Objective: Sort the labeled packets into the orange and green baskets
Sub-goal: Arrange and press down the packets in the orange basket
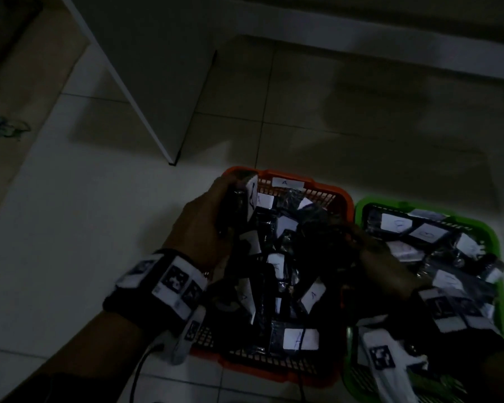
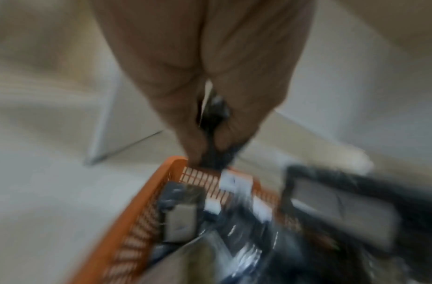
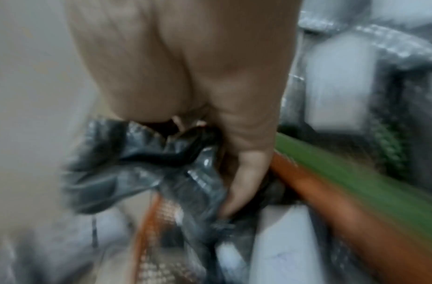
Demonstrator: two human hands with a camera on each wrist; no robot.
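Both hands work over the orange basket [image 1: 326, 189], which sits on the tiled floor [image 1: 70, 199] touching the green basket [image 1: 495, 242] on its right; each is heaped with black plastic packets bearing white paper labels, the orange one's reading "A" where legible, the green one's too dim to read. The left hand [image 1: 204, 225] hovers at the far-left corner of the orange basket, its grip clamped on a black packet [image 1: 239, 199] whose white label faces right; in the left wrist view the thumb and fingers [image 2: 232, 132] pinch the dark wrapper edge just above the orange rim. The right hand [image 1: 381, 266] reaches from the green side across the shared rims, fingers curled round a crumpled black packet [image 3: 127, 163] held over the orange basket's right portion. The wrappers look like thin glossy film, so I would judge them light, soft and somewhat slippery, creasing under any squeeze and likely not fragile, though the contents cannot be seen. A bunched handful of film, as the right hand has, seems secure; a pinch on a loose edge may let the packet swing or slide. Taking hold across the body, clear of the label so the letter stays readable, looks the safest way to check and drop each one.
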